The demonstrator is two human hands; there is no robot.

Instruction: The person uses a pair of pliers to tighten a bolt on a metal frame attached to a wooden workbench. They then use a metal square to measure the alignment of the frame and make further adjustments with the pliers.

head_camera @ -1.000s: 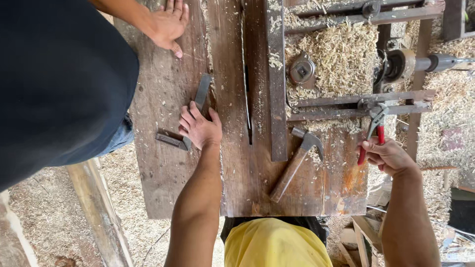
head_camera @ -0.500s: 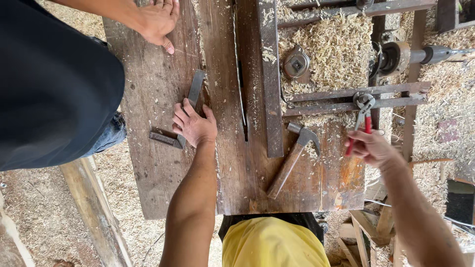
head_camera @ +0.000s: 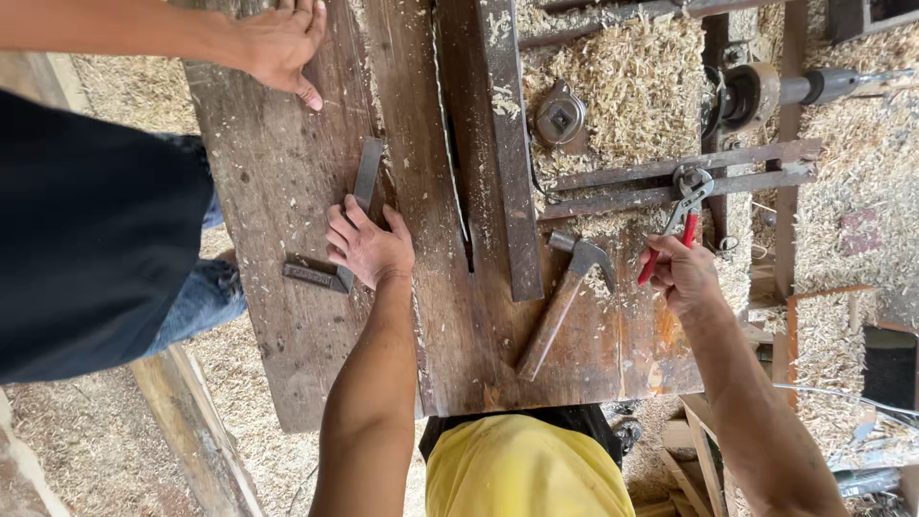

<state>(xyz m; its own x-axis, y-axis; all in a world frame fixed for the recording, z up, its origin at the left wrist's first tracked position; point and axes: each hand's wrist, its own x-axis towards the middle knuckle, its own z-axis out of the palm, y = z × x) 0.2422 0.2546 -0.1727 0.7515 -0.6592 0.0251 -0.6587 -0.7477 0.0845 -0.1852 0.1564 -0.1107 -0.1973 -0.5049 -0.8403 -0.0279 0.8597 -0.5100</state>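
1. At the far left of the frame a co-worker in a dark top and jeans [head_camera: 91, 239] stands beside the desk [head_camera: 287, 364], with one hand [head_camera: 282, 43] pressed flat on the board at the upper left.
2. Left of centre, the person's left hand [head_camera: 369, 247] lies palm down, fingers spread, on a metal try square [head_camera: 349, 225]. It pins the tool rather than gripping it. The square's long blade runs up the frame, leaning slightly right, and its short stock juts toward the left edge.
3. At centre a dark slot [head_camera: 455, 163] runs up and down the desk beside a wooden rail [head_camera: 507, 144].
4. Just right of that a claw hammer [head_camera: 565, 302] lies untouched, its handle slanting to the lower left and its head to the upper right.
5. On the right, the right hand [head_camera: 682, 276] is closed on red-handled pliers [head_camera: 682, 215]. They point to the upper right, with the jaws at a ring fitting on the metal bars [head_camera: 670, 177]; whether they bite it I cannot tell.
6. As I judge it, the square is placed and the pliers have only just reached the fitting.
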